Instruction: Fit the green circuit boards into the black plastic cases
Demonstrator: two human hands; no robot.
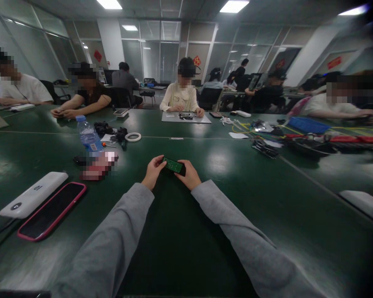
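A small green circuit board (173,165) with a dark edge is held just above the dark green table (224,215), straight ahead of me. My left hand (153,171) grips its left end with fingertips and thumb. My right hand (188,174) holds its right end from below and behind. Both arms wear grey sleeves. The underside of the board is hidden.
A pink-cased phone (52,210) and a white power bank (33,194) lie at my left. Behind them stand a water bottle (88,136), dark small parts and a white tape ring (133,136). Cables and tools (264,147) lie right. Several people sit around the table.
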